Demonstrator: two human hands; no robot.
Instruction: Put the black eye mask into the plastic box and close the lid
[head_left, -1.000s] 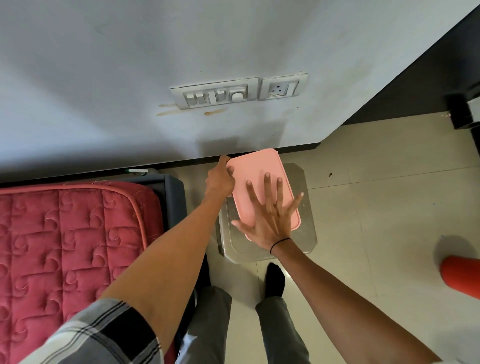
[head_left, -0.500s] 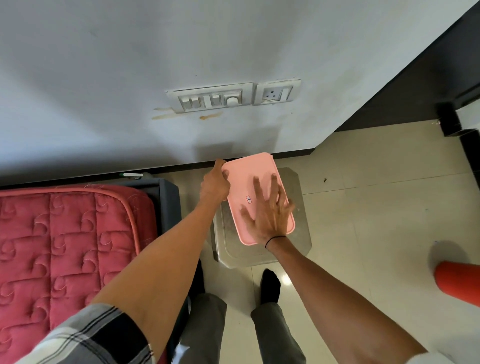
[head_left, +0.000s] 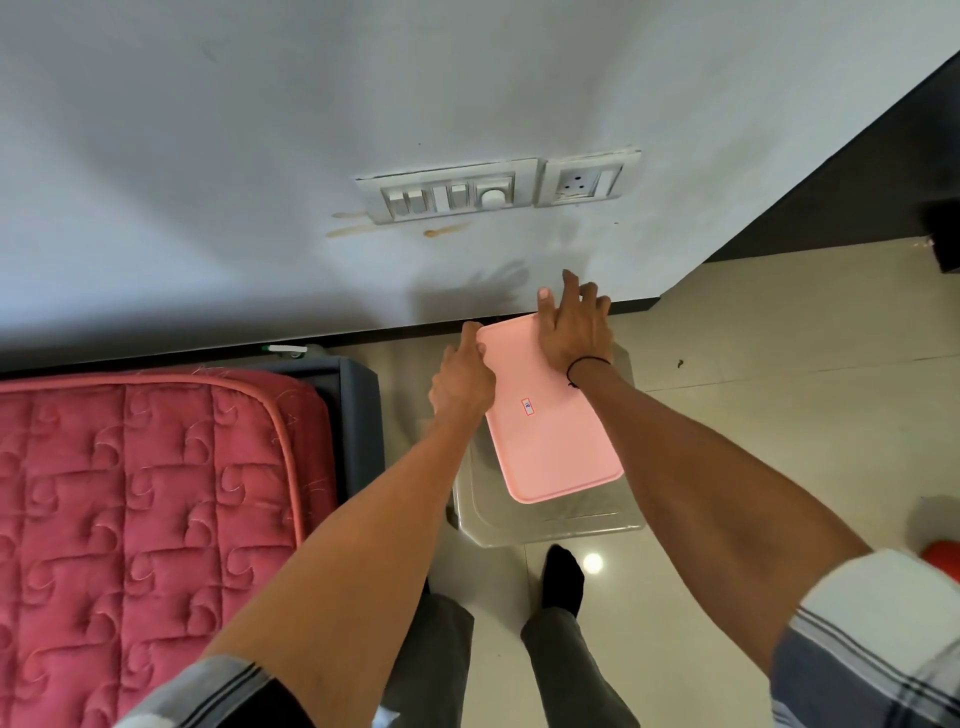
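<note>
A plastic box with a flat pink lid (head_left: 550, 431) rests on a grey stool (head_left: 550, 525) against the wall. The lid covers the box, and a small sticker sits near its middle. My left hand (head_left: 462, 379) grips the lid's far left edge with curled fingers. My right hand (head_left: 574, 325) lies palm down on the far right corner of the lid, fingers spread and reaching past the far edge. The black eye mask is not visible.
A bed with a red quilted mattress (head_left: 140, 514) and a dark frame stands to the left of the stool. A switch and socket panel (head_left: 498, 189) is on the wall above. A red object (head_left: 943, 558) lies on the tiled floor at the right edge. My feet stand just before the stool.
My right hand has slid from the lid's near middle to its far right corner. My left hand stays at the far left edge. The head camera has moved closer.
</note>
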